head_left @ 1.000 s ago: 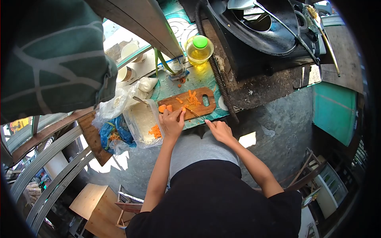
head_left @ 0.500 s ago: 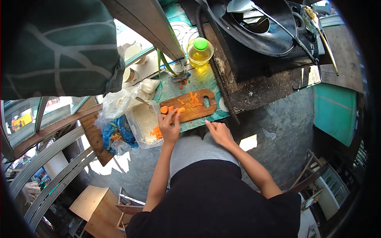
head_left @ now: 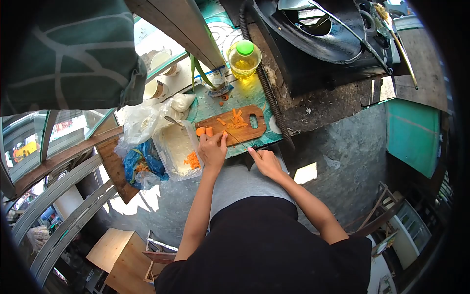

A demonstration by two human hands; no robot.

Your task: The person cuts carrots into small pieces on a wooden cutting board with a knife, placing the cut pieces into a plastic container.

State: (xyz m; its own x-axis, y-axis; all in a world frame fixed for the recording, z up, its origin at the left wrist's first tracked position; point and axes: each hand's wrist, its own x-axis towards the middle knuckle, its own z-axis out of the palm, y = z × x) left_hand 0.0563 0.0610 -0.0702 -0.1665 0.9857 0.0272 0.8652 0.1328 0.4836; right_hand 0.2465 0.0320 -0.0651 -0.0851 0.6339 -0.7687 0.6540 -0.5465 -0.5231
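Note:
A wooden cutting board point(head_left: 205, 123) lies on the green-patterned counter cover. Carrot sticks point(head_left: 238, 120) are heaped near its handle hole, and thicker carrot chunks point(head_left: 209, 132) sit at its left end. My left hand point(head_left: 212, 151) is at the board's near edge, its fingertips pinched on a small carrot piece point(head_left: 224, 133), mostly covered by them. My right hand point(head_left: 267, 162) is closed around the handle of a knife point(head_left: 239, 141), whose thin blade points across the board to my left fingertips. Beside my left hand, a clear plastic tub point(head_left: 159, 142) holds white flour-like stuff and diced carrot point(head_left: 192, 160).
An oil container with a green lid point(head_left: 245, 47) stands behind the board. A black hose point(head_left: 268, 85) runs along the right, beside a stove with a large wok point(head_left: 338, 46). Plastic bags point(head_left: 139, 125) lie left of the tub. A dark patterned cloth point(head_left: 73, 63) hangs upper left.
My left hand has shifted right along the board, its fingers closer together over the carrot. The knife blade now lies angled across the board to those fingertips. The view has tilted slightly.

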